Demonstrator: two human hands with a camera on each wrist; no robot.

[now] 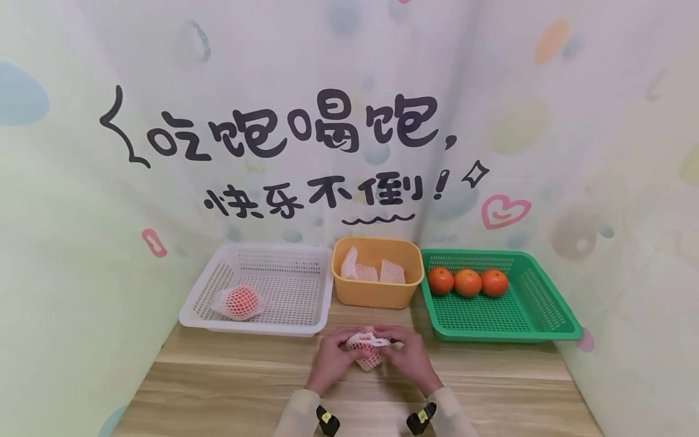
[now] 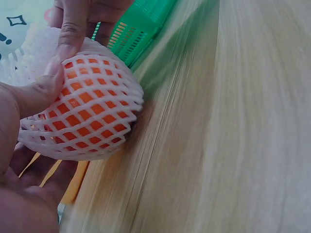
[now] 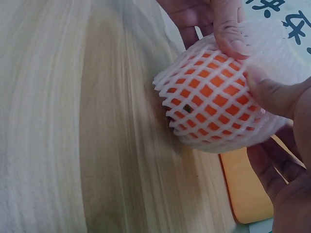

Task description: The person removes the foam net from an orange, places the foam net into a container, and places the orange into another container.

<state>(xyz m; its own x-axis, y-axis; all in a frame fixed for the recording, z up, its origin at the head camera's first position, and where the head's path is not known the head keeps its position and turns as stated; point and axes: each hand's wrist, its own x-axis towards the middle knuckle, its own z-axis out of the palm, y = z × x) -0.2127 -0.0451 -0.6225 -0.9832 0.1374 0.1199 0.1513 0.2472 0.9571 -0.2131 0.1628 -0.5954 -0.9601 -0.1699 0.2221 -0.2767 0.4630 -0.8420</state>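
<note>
Two hands [image 1: 334,362] [image 1: 409,360] hold one netted fruit [image 2: 83,112], one basket [image 1: 508,336] three bare fruits [image 1: 468,283].

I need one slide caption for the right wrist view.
Left hand and right hand hold an orange fruit in white foam netting.

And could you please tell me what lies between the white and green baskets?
The yellow bin, with foam nets inside; the head view shows it.

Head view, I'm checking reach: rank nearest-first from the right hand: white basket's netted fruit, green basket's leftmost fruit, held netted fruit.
1. Held netted fruit, touching right hand
2. Leftmost bare fruit, in green basket, right
3. Other netted fruit, white basket, left
</note>
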